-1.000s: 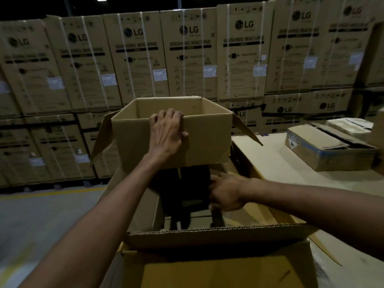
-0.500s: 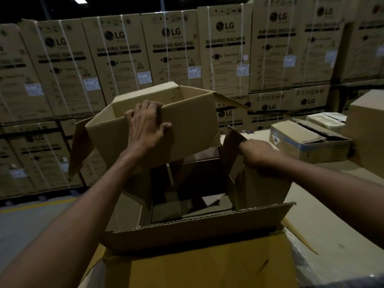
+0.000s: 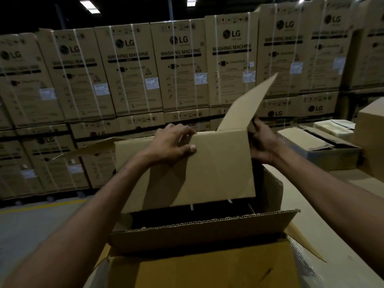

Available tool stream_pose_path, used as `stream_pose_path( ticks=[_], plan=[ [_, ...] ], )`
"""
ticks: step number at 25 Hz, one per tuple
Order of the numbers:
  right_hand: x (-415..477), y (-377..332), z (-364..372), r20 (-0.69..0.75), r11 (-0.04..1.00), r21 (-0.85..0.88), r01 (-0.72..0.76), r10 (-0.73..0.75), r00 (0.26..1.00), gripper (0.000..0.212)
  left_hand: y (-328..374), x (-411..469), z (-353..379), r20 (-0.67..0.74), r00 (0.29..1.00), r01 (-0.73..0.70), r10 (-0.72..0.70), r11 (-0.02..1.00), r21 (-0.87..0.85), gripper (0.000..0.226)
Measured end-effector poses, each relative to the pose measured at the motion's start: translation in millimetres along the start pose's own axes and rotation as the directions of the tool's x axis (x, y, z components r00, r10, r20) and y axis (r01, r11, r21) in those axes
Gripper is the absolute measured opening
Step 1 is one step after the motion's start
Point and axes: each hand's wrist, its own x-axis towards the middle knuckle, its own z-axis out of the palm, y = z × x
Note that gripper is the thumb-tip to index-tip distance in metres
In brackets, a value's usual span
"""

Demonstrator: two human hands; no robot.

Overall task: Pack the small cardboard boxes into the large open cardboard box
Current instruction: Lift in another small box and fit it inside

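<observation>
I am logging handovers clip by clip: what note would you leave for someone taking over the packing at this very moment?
Left hand grips the top edge of the small cardboard box; right hand grips its right end, under the raised flap.
The box hangs above the large open cardboard box, not yet set inside.
Done: cannot tell; the large box's inside is too dark.
Left: lower this box in and let go; a printed box to the right may come next.
</observation>
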Motion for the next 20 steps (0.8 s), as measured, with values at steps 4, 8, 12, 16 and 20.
stream_pose_path(
  ticks=[4, 8, 12, 16, 20],
  plan=[
    [-25, -3, -4, 0.173, 0.997, -0.035, -0.071, 0.076, 0.982, 0.023, -9, -7, 11, 0.018, 0.999, 0.036, -0.035, 0.993, -0.111, 0.023],
    [-39, 2, 14, 0.083, 0.802, -0.592, -0.076, 0.154, 0.985, 0.047, -11, -17, 45, 0.19, 0.981, 0.062, -0.024, 0.979, -0.194, 0.051],
    [-27, 23, 33, -0.047, 0.533, -0.844, -0.059, 0.035, 0.998, 0.07, -6, -5, 55, 0.332, 0.942, 0.116, -0.047, 0.975, -0.191, 0.046],
    [-31, 35, 32, -0.258, 0.523, -0.845, -0.109, -0.22, 0.941, 0.045, -44, -8, 55, 0.277, 0.897, 0.325, -0.344, 0.939, 0.112, 0.046],
    [-36, 44, 17, -0.349, 0.531, -0.829, -0.178, -0.242, 0.905, 0.044, -84, -32, 45, -0.063, 0.799, 0.535, -0.598, 0.66, 0.527, 0.056]
  ],
)
